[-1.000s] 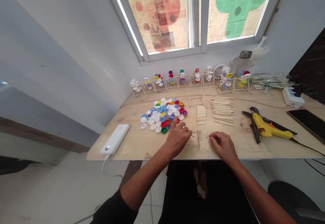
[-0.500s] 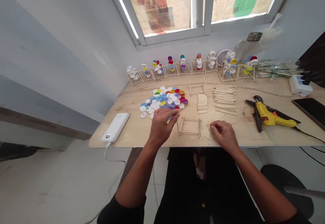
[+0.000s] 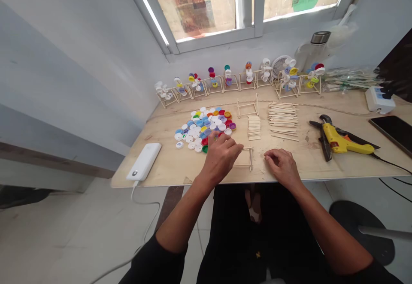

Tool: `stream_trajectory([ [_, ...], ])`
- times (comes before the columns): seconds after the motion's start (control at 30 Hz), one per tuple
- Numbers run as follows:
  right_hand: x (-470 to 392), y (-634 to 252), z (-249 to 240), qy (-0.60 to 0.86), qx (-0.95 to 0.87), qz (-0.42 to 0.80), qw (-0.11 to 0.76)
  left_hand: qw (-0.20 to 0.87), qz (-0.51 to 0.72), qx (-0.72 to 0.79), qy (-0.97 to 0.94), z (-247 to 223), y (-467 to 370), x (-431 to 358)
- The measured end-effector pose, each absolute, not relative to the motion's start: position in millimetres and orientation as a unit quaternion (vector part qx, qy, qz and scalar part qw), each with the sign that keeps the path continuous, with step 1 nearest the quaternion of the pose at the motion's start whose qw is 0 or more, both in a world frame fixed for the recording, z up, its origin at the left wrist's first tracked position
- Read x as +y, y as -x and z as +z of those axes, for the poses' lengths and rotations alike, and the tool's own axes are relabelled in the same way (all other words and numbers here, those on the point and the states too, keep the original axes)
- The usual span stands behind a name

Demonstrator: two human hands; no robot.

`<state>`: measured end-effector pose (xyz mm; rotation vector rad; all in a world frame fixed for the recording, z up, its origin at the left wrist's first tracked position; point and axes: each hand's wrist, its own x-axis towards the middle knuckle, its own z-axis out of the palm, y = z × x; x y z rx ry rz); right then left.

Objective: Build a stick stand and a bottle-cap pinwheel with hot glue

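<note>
Left hand (image 3: 222,153) over pale, boxy wooden-stick frame (image 3: 251,159)

Swung rightward, it now hides the frame's left side, so work seems centred there; its grip we cannot tell. Beside the frame, our right hand (image 3: 282,166) rests, fingertips together.

I'm seeing a pale, wood-topped table (image 3: 174,173) that is carrying plenty. On its left, a white, rectangular power bank (image 3: 143,161) is lying. A heap of round, many-coloured plastic caps (image 3: 199,122) is spreading to the right of that. An open frame of pale wooden sticks (image 3: 250,158) is standing at the near middle, partly hidden. Short pale wooden sticks (image 3: 254,128) and longer pale wooden sticks (image 3: 283,119) are lying farther back. Rightward, a yellow glue gun (image 3: 341,142) and a flat black phone (image 3: 394,130) are resting. Wooden stick stands with cap wheels (image 3: 212,75) are lining the far side.
</note>
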<state>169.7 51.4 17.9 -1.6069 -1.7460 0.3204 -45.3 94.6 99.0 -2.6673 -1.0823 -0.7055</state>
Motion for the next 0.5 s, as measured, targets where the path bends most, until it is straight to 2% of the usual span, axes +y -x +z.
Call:
stream_trajectory([
  [0.23,52.0,-170.3,15.9,0.623,-0.679,0.127,0.366,0.115,-0.191,-0.370,0.902,97.4,40.4,96.0],
  [0.5,54.2,-164.5,36.7,0.603,-0.652,0.164,0.429,0.124,-0.183,-0.380,0.898,97.4,37.3,95.1],
])
